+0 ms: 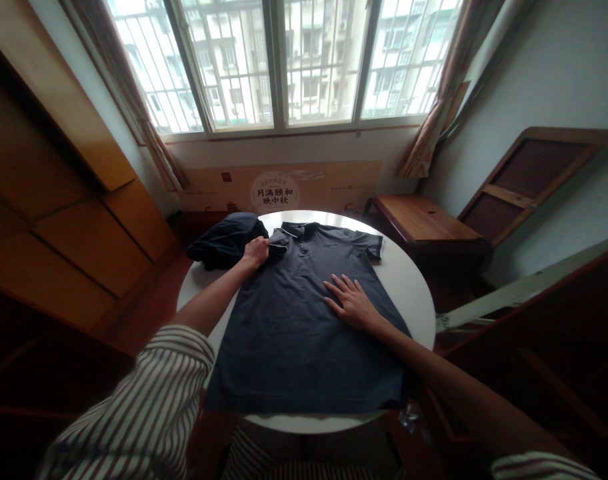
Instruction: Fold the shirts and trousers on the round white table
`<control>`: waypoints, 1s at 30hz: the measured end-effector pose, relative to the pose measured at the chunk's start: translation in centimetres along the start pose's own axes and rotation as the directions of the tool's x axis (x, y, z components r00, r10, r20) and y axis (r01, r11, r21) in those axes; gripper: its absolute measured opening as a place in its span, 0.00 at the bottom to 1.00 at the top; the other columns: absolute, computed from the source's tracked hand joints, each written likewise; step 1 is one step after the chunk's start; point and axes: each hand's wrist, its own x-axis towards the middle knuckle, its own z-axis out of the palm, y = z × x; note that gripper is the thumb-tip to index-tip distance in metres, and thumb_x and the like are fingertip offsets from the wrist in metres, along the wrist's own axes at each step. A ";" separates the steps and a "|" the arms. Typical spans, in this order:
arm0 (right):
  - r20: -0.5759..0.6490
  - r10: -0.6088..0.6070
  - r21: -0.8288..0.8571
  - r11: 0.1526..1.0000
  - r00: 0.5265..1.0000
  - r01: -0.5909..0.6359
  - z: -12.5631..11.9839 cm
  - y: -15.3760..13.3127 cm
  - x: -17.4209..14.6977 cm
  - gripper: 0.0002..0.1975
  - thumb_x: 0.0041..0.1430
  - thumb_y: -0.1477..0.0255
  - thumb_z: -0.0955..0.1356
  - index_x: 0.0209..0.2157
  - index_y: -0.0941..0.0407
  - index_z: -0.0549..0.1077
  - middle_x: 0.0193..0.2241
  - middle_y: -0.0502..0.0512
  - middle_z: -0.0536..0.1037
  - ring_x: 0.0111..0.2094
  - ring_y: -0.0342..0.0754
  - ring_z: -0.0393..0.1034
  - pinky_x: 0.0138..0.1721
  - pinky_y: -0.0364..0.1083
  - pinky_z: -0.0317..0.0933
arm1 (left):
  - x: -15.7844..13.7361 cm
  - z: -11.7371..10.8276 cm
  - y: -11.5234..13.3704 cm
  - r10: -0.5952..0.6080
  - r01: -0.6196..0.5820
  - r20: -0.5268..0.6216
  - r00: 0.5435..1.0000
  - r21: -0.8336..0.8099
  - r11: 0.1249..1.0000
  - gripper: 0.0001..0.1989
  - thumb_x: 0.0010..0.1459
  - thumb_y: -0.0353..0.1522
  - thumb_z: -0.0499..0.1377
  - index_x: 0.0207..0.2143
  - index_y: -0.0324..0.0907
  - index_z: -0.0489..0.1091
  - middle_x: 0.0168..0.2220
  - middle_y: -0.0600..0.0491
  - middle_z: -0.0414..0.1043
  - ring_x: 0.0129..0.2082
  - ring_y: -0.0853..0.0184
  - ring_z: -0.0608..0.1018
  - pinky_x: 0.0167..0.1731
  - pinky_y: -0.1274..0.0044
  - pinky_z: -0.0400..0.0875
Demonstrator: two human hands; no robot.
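A dark blue-grey polo shirt lies spread front up on a round white table, its collar toward the window and its hem overhanging the near edge. At the shirt's left sleeve, my left hand is closed with the sleeve's edge pinched in its fingers. My right hand rests flat on the shirt's chest, fingers spread. The other sleeve points out to the right. Just beyond my left hand sits a bunched dark navy cloth, perhaps a garment; its kind is unclear.
Behind the table stands a printed cardboard panel below the barred window. A low wooden stand is at the back right. Wooden cabinets line the left side. Small clear plastic shows below the table's right edge.
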 end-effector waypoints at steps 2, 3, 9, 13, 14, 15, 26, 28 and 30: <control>-0.006 -0.001 0.006 1.000 1.000 0.001 0.0 0.0 0.0 0.31 0.69 0.52 0.55 0.67 0.50 0.60 0.69 0.57 0.54 0.69 0.62 0.44 0.66 0.63 0.42 | 1.5 -1.6 -0.8 -0.097 0.096 -0.045 0.994 -0.022 0.995 0.14 0.67 0.29 0.50 0.47 0.32 0.72 0.46 0.39 0.73 0.44 0.59 0.77 0.43 0.72 0.68; -0.008 -0.003 0.008 1.000 1.000 0.003 0.0 0.0 0.1 0.31 0.69 0.52 0.55 0.67 0.50 0.60 0.69 0.57 0.54 0.69 0.62 0.45 0.66 0.63 0.42 | 2.2 -2.6 -1.5 -0.155 0.153 -0.072 0.985 -0.033 0.988 0.15 0.68 0.28 0.48 0.48 0.30 0.70 0.46 0.38 0.73 0.44 0.60 0.76 0.42 0.72 0.68; -0.015 -0.005 0.002 1.000 1.000 0.005 0.1 0.0 0.0 0.31 0.68 0.52 0.56 0.67 0.51 0.60 0.69 0.58 0.54 0.69 0.62 0.45 0.66 0.63 0.42 | 3.5 -7.7 -7.4 -0.428 0.421 -0.113 0.897 -0.076 0.904 0.09 0.62 0.23 0.54 0.41 0.20 0.68 0.39 0.39 0.72 0.40 0.64 0.74 0.38 0.73 0.67; -0.018 -0.006 0.005 1.000 1.000 0.006 0.1 0.0 -0.1 0.31 0.68 0.53 0.56 0.67 0.51 0.60 0.69 0.58 0.54 0.69 0.63 0.45 0.66 0.63 0.42 | 1.6 -6.9 -7.6 -0.270 0.264 -0.295 0.917 -0.062 0.963 0.13 0.58 0.20 0.54 0.46 0.25 0.67 0.46 0.38 0.69 0.46 0.61 0.71 0.44 0.70 0.66; -0.018 -0.006 0.006 1.000 1.000 0.006 0.1 0.0 0.0 0.31 0.68 0.53 0.56 0.67 0.51 0.60 0.69 0.58 0.54 0.69 0.63 0.45 0.66 0.64 0.42 | 0.9 -6.1 -6.8 -0.194 0.192 -0.341 0.920 -0.040 0.981 0.15 0.59 0.20 0.53 0.49 0.27 0.67 0.49 0.38 0.67 0.49 0.59 0.69 0.46 0.69 0.66; -0.017 -0.006 0.007 1.000 1.000 0.006 0.1 -0.1 0.1 0.31 0.68 0.53 0.56 0.67 0.51 0.60 0.69 0.58 0.54 0.69 0.63 0.45 0.66 0.64 0.42 | -0.1 -5.2 -5.9 -0.098 0.100 -0.356 0.929 -0.012 0.995 0.16 0.59 0.20 0.52 0.50 0.30 0.68 0.50 0.39 0.66 0.51 0.58 0.68 0.48 0.69 0.65; 0.068 -0.170 0.130 0.978 0.983 0.160 -2.4 -3.4 -7.8 0.33 0.67 0.53 0.61 0.65 0.57 0.63 0.67 0.64 0.58 0.67 0.66 0.49 0.63 0.67 0.50 | -23.0 -1.7 0.9 0.771 -0.701 0.096 0.630 -0.358 0.617 0.13 0.65 0.37 0.57 0.50 0.43 0.69 0.45 0.47 0.71 0.43 0.64 0.74 0.46 0.72 0.72; 0.044 -0.308 0.203 0.934 0.950 0.294 -3.0 -4.7 -11.4 0.32 0.64 0.53 0.64 0.63 0.57 0.66 0.65 0.64 0.63 0.66 0.63 0.54 0.62 0.64 0.55 | -26.4 -2.5 0.0 0.794 -0.704 0.132 0.594 -0.391 0.592 0.21 0.59 0.42 0.63 0.52 0.44 0.68 0.47 0.47 0.71 0.45 0.61 0.74 0.47 0.70 0.72; -0.001 -0.400 0.220 0.894 0.917 0.390 -3.1 -5.9 -14.1 0.31 0.62 0.55 0.67 0.60 0.59 0.69 0.62 0.66 0.67 0.63 0.63 0.58 0.61 0.62 0.58 | -28.6 -2.9 -0.9 0.790 -0.719 0.133 0.598 -0.347 0.602 0.22 0.58 0.40 0.65 0.54 0.44 0.68 0.48 0.46 0.71 0.47 0.59 0.74 0.48 0.68 0.72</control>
